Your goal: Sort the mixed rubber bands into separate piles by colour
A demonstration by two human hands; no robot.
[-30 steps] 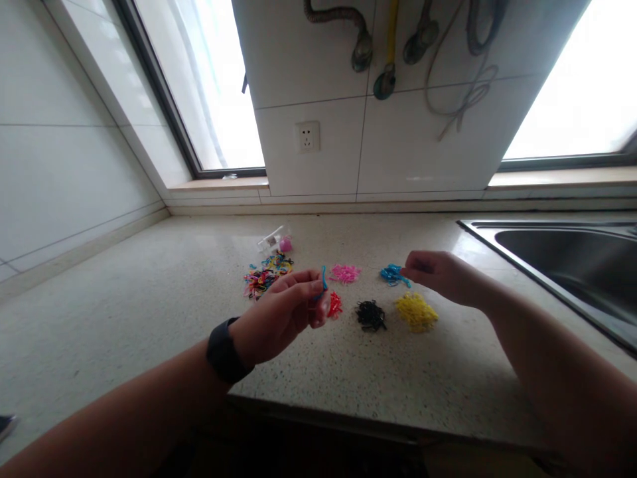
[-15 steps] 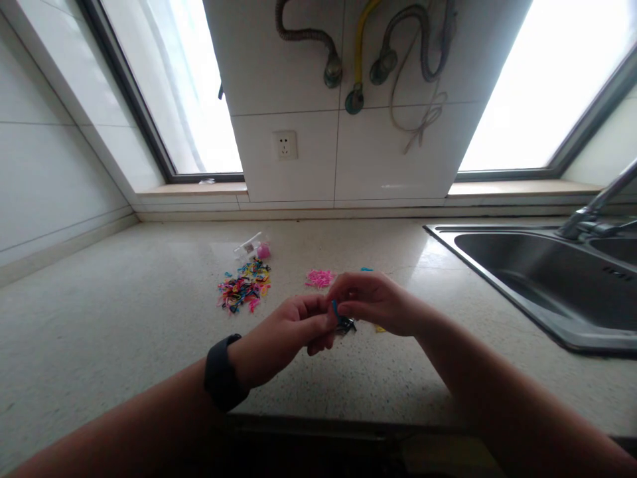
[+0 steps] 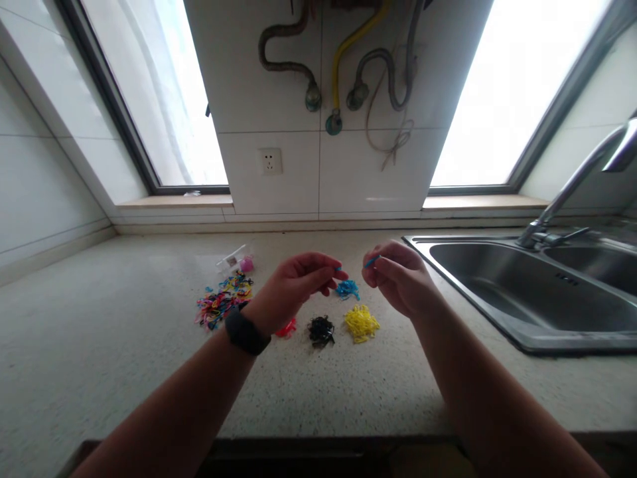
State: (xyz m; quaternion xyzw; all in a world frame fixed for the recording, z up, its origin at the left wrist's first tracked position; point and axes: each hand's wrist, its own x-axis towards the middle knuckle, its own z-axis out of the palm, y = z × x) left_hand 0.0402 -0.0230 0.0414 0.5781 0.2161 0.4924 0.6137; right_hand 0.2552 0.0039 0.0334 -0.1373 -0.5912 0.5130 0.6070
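My left hand, with a dark band on its wrist, pinches a small blue rubber band of which only a bit shows at the fingertips. To its right, my right hand is closed on another blue rubber band between thumb and fingers. Between and just below the hands lies a small pile of blue rubber bands. Nearer to me are a yellow pile and a black pile. A red pile is partly covered by my left hand, and the pink pile is hidden.
A mixed-colour heap of rubber bands lies left on the speckled countertop. Behind it rests a clear plastic package with a pink ball-like item. A steel sink with a faucet is at right.
My right hand went from the blue pile to my left hand, then apart to the right with a blue rubber band. Both hands are now higher, near the blue pile. The view has turned right.
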